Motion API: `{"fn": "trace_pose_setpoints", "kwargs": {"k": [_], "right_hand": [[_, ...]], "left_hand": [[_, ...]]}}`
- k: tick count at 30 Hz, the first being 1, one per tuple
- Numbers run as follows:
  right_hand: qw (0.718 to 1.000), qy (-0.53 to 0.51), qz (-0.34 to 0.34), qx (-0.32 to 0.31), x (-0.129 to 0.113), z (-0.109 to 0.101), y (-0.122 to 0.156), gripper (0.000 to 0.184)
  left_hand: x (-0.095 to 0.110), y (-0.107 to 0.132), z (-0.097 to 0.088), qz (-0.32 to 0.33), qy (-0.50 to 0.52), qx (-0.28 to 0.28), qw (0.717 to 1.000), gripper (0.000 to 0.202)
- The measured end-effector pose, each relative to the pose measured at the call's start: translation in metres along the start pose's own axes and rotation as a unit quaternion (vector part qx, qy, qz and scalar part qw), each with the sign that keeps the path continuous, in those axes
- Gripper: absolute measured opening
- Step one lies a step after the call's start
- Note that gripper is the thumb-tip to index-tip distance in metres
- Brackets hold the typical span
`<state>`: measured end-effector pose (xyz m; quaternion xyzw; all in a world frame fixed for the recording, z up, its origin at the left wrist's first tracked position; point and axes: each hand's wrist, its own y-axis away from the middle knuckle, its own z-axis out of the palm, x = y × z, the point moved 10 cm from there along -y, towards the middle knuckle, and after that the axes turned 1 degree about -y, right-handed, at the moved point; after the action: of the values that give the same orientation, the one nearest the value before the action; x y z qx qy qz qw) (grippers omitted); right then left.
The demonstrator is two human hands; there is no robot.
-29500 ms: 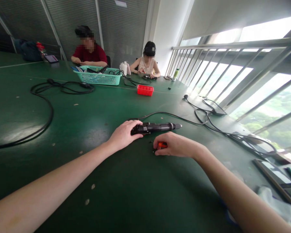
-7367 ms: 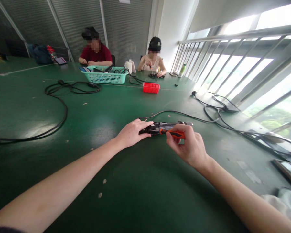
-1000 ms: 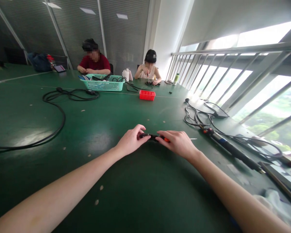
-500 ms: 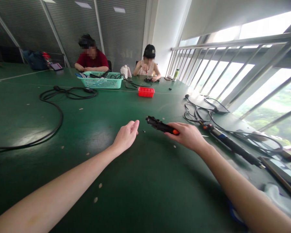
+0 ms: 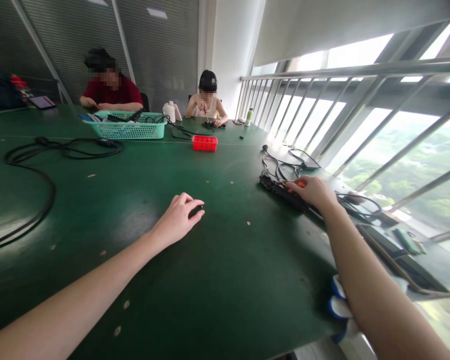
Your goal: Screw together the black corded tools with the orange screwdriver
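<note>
right hand [image 5: 312, 192] on black tool [image 5: 281, 190], cables [image 5: 285, 167] beside

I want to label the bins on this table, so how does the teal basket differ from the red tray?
The teal basket is clearly larger than the red tray. The basket has open lattice walls; the tray's walls look solid. The basket holds dark cables and tools that stick up over its rim; what the tray holds cannot be seen. The basket sits farther left, near a person in red. Both are rectangular and rest on the green table.
</note>
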<state>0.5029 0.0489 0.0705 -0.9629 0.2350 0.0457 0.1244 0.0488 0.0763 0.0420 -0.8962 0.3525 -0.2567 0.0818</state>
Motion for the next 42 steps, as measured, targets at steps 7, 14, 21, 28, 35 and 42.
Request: {"fn": "trace_pose_setpoints", "kwargs": {"k": [7,14,21,28,35,42], "right_hand": [[0.995,0.006,0.098,0.018,0.036,0.004,-0.002,0.051],[0.991,0.025,0.134,0.013,0.034,0.013,-0.005,0.045],[0.989,0.053,0.141,-0.004,0.022,0.021,-0.007,0.053],[0.989,0.064,0.131,-0.017,0.016,0.025,-0.006,0.054],[0.986,0.065,0.153,-0.015,0.023,0.021,-0.003,0.057],[0.988,0.072,0.138,-0.025,0.020,0.030,-0.008,0.051]], "left_hand": [[-0.001,-0.002,-0.003,-0.012,0.006,0.020,1.000,0.025],[0.001,-0.001,-0.002,-0.002,-0.016,0.039,0.999,0.014],[-0.007,0.004,-0.008,-0.036,-0.094,0.098,0.990,0.018],[-0.012,0.005,-0.006,-0.072,-0.123,0.077,0.987,0.018],[-0.008,0.005,-0.007,-0.037,-0.085,0.093,0.991,0.013],[-0.006,0.003,-0.006,-0.021,-0.072,0.103,0.992,0.013]]}}
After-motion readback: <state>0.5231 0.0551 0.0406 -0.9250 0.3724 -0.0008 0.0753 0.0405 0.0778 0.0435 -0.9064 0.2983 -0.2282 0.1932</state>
